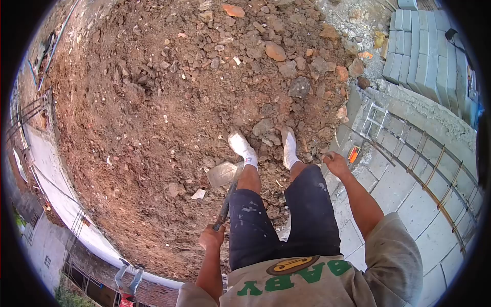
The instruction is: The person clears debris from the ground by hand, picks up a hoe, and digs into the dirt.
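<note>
My left hand (211,238) is wrapped round the dark handle (223,211) of a shovel, on the left side of the view. The shovel's pale, dirt-covered blade (222,174) lies on the brown soil beside my foot. On the right, my right hand (336,164) hangs near my knee with its fingers curled; whatever they hold, if anything, is too small to make out. A small red and yellow packet (353,154) lies just right of that hand, on the grey block surface.
Rocky soil (128,128) spreads ahead, with loose stones. Grey blocks (424,51) are stacked at the upper right. A rebar frame (434,176) lies along the block surface (434,235). A low white wall (76,204) curves at the left; another person (128,286) is at the lower left.
</note>
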### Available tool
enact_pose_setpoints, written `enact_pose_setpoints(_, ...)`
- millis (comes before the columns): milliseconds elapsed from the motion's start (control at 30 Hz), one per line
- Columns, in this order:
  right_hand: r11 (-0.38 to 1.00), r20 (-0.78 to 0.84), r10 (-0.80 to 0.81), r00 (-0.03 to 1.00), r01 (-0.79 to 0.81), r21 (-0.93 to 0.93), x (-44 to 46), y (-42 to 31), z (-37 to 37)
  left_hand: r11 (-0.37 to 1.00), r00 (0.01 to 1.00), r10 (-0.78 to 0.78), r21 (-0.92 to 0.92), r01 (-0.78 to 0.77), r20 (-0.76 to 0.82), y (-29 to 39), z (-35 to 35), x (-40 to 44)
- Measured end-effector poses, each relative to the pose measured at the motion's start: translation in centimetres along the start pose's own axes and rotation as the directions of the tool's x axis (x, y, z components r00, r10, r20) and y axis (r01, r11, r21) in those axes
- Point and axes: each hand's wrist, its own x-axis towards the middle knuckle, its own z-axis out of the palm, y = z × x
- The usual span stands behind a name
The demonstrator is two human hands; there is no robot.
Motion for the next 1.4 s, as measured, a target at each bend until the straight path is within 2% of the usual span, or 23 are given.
enact_pose_setpoints(67,0.998,0.029,-0.037,0.999,0.038,-0.050,0.2,-3.4,-0.1,1.000,1.000,-0.002,-0.027,0.003,0.014,-0.7,0.6,0.3)
enact_pose_setpoints(167,0.988,0.061,-0.154,0.986,0.153,0.019,0.6,-7.2,-0.4,0.996,0.998,-0.027,-0.079,0.031,0.050,-0.6,1.1,0.0)
enact_pose_setpoints(200,0.993,0.147,-0.115,0.982,0.113,0.019,-0.4,-10.9,-2.3,0.994,0.997,-0.038,-0.098,0.044,0.065,-0.2,0.7,-0.4)
enact_pose_setpoints(300,0.987,0.205,-0.133,0.970,0.148,-0.060,1.4,-13.7,-3.8,0.984,0.996,-0.068,-0.163,0.078,0.061,0.3,1.1,-1.0)
enact_pose_setpoints(333,0.976,0.207,-0.114,0.972,0.148,-0.157,2.5,-13.8,-3.9,0.977,0.995,-0.084,-0.190,0.092,0.051,0.4,1.7,-1.3)
enact_pose_setpoints(400,0.914,0.209,-0.104,0.972,0.176,-0.365,6.4,-13.0,-3.9,0.955,0.988,-0.136,-0.253,0.152,0.080,1.4,1.5,-2.3)
enact_pose_setpoints(467,0.828,0.249,-0.194,0.949,0.295,-0.477,9.4,-12.1,-5.4,0.929,0.979,-0.174,-0.312,0.199,0.105,2.7,3.1,-3.9)
enact_pose_setpoints(500,0.779,0.259,-0.250,0.933,0.353,-0.518,10.7,-14.0,-5.9,0.915,0.977,-0.191,-0.343,0.213,0.097,3.5,3.2,-3.8)
enact_pose_setpoints(533,0.794,0.301,-0.102,0.948,0.260,-0.549,12.1,-15.6,-7.2,0.870,0.964,-0.238,-0.416,0.266,0.120,4.5,3.4,-4.4)
enact_pose_setpoints(600,0.758,0.310,-0.120,0.943,0.289,-0.585,13.6,-19.1,-9.9,0.814,0.952,-0.267,-0.494,0.305,0.148,6.2,4.8,-5.9)
enact_pose_setpoints(667,0.695,0.318,-0.174,0.932,0.345,-0.631,15.4,-21.3,-12.3,0.716,0.933,-0.295,-0.599,0.358,0.205,8.1,4.5,-7.6)
enact_pose_setpoints(800,0.542,0.274,-0.361,0.891,0.440,-0.716,19.4,-23.5,-14.6,0.637,0.919,-0.331,-0.668,0.385,0.214,9.0,7.6,-8.7)
enact_pose_setpoints(833,0.489,0.253,-0.408,0.877,0.444,-0.751,19.1,-25.2,-14.4,0.617,0.913,-0.342,-0.680,0.395,0.220,8.8,7.5,-8.5)
enact_pose_setpoints(900,0.477,0.263,-0.360,0.895,0.418,-0.773,17.6,-28.3,-13.8,0.583,0.906,-0.344,-0.700,0.412,0.246,8.2,8.0,-8.6)
enact_pose_setpoints(967,0.459,0.305,-0.301,0.903,0.418,-0.784,14.7,-31.9,-12.1,0.534,0.905,-0.380,-0.754,0.383,0.191,7.8,9.3,-8.4)
enact_pose_setpoints(1000,0.421,0.304,-0.288,0.908,0.405,-0.812,10.6,-34.7,-10.6,0.521,0.903,-0.388,-0.764,0.381,0.185,7.6,9.6,-8.3)
enact_pose_setpoints(1100,0.299,0.426,-0.369,0.826,0.539,-0.787,11.6,-34.9,-7.4,0.445,0.891,-0.414,-0.812,0.379,0.189,7.1,9.8,-8.4)
enact_pose_setpoints(1233,0.239,0.505,-0.359,0.785,0.601,-0.763,5.3,-37.1,-2.1,0.368,0.881,-0.417,-0.845,0.387,0.223,6.9,12.8,-8.8)
enact_pose_setpoints(1400,0.127,0.576,-0.355,0.737,0.648,-0.751,1.1,-35.9,2.7,0.371,0.902,-0.415,-0.883,0.288,0.120,5.3,16.5,-8.7)
